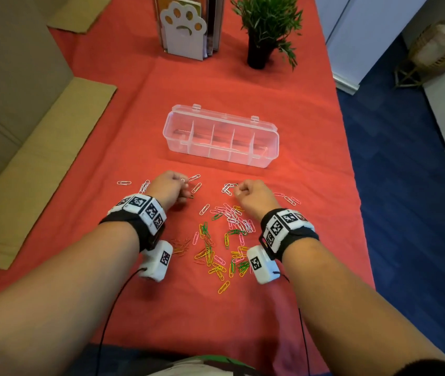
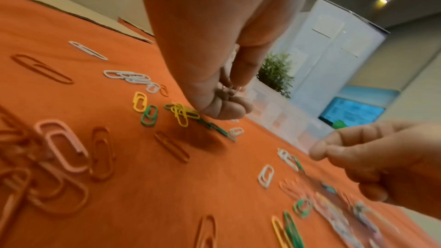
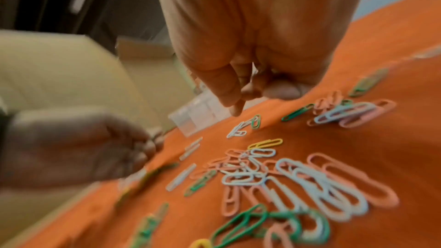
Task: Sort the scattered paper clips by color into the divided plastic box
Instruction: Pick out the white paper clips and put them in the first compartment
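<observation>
Gathering white wire paper clips (image 1: 228, 188) with curled fingers (image 2: 229, 108), the left hand (image 1: 167, 187) and right hand (image 1: 252, 195) worked the red-clothed desk (image 1: 283, 90); whether either held one I could not tell. The clear divided plastic box (image 1: 221, 135) stood lidded just beyond, so tangled colours (image 1: 224, 240) risked hitching along and being mis-sorted.

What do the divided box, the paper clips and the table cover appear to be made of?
Divided box: clear, glossy hard plastic; the red cover shows through its walls.
Paper clips: probably wire with a smooth coloured coating, in white, pink, yellow, green and orange; no bare metal is visible.
Table cover: matte red cloth, seemingly woven; it shows soft wrinkles and no shine.
</observation>
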Tool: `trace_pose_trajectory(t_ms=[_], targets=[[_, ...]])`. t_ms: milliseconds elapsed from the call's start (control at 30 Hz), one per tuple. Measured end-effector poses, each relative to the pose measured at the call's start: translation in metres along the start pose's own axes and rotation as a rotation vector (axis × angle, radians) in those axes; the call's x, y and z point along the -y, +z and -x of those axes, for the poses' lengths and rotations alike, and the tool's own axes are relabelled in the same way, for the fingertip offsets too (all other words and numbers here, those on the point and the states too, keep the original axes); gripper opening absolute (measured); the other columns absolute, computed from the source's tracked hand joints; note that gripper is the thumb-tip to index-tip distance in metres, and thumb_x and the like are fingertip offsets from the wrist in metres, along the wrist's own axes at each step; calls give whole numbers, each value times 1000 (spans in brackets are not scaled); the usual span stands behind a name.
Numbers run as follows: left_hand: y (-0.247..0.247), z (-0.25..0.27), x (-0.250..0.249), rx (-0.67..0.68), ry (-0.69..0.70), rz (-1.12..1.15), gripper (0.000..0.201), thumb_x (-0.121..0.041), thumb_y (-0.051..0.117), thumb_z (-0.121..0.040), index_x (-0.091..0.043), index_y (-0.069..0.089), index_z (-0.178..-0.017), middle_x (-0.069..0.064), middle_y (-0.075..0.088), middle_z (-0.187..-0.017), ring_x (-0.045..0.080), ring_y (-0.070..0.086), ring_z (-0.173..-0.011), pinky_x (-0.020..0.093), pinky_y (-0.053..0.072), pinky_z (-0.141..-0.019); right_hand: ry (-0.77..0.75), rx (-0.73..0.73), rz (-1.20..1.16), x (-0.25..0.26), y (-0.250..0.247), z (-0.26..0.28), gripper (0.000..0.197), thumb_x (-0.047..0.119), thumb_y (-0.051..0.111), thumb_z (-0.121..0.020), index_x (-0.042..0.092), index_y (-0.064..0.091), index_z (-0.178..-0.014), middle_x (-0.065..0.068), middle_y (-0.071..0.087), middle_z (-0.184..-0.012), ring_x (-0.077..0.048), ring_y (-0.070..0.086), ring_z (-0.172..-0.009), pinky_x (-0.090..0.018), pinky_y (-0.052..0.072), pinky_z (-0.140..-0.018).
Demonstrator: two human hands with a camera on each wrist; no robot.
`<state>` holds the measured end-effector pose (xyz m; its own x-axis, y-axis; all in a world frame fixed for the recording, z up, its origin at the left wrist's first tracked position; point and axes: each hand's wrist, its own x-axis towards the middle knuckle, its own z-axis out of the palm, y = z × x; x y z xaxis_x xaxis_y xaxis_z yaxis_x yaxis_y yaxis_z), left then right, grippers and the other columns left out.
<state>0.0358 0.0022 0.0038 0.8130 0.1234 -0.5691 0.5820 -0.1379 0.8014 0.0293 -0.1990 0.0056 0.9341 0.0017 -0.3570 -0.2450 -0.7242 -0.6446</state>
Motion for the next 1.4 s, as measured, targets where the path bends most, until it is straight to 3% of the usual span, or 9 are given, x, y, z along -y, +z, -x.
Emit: trace_pose_trajectory(t_ms=[167, 433, 567, 667, 833, 967, 1133, 1300, 1400], targets=[[-7, -6, -9, 8, -71, 203, 21, -13, 40, -91, -16, 48, -72, 2, 42, -61, 8, 51, -39, 16, 44, -40, -173, -85, 434, 12, 16, -23, 29, 20, 60, -81, 6, 56, -105, -16, 46, -111, -34, 49, -103, -40, 46, -92], [8, -17, -1, -136, 378, -920, 35, -36, 60, -84, -13, 64, -111, 16, 58, -112, 34, 56, -106, 36, 44, -89, -265, -34, 624, 16, 29, -20, 22, 9, 52, -85, 3, 52, -106, -16, 47, -111, -36, 49, -104, -41, 45, -80], [15, -21, 1, -142, 444, -1034, 31, -30, 61, -84, -5, 61, -102, 16, 51, -115, 37, 55, -106, 42, 47, -89, -146, 29, 395, 16, 16, -17, 16, 16, 54, -89, 5, 53, -101, -16, 57, -106, -31, 54, -101, -35, 43, -81], [20, -19, 2, -87, 501, -1090, 27, -25, 54, -89, 0, 59, -98, 18, 51, -107, 39, 55, -100, 44, 46, -86, 47, -11, -55, 8, 3, -14, 3, 17, 52, -90, 18, 54, -91, 0, 55, -79, -18, 52, -72, -24, 39, -58], [17, -16, -3, -55, 414, -744, 18, -23, 55, -88, -8, 62, -82, 11, 56, -89, 26, 53, -83, 33, 42, -78, 254, 110, -790, -8, -13, 6, 25, 5, 37, -95, 15, 58, -85, 0, 43, -67, -9, 40, -54, -18, 34, -45], [9, 10, -11, 203, 61, 150, 25, -12, 48, -86, -18, 47, -62, 0, 40, -59, 14, 36, -51, 25, 31, -49, 365, 205, -1241, -21, -27, 27, 22, 15, 41, -89, 8, 55, -74, -2, 50, -62, -15, 52, -55, -22, 46, -47], [-9, 41, -4, 560, -96, 762, 21, -25, 42, -69, -10, 53, -60, 3, 45, -59, 14, 41, -50, 20, 38, -46, 338, 101, -665, -38, -16, 39, 24, 9, 44, -92, 17, 53, -71, 3, 46, -63, -9, 39, -51, -19, 34, -43], [3, 39, 9, 405, -268, 602, 37, -28, 40, -89, -13, 59, -61, -2, 48, -50, 9, 46, -39, 13, 37, -35, 139, 40, 164, -45, 2, 48, 21, 26, 59, -83, 22, 50, -64, 2, 57, -73, -19, 55, -74, -26, 44, -71], [14, 31, 21, 195, -151, 113, 28, -36, 51, -90, -19, 56, -68, -3, 41, -53, 6, 33, -35, 11, 24, -36, 36, -41, 308, -40, 15, 55, 13, 28, 60, -80, 16, 57, -85, -11, 55, -100, -28, 54, -93, -34, 47, -85]])
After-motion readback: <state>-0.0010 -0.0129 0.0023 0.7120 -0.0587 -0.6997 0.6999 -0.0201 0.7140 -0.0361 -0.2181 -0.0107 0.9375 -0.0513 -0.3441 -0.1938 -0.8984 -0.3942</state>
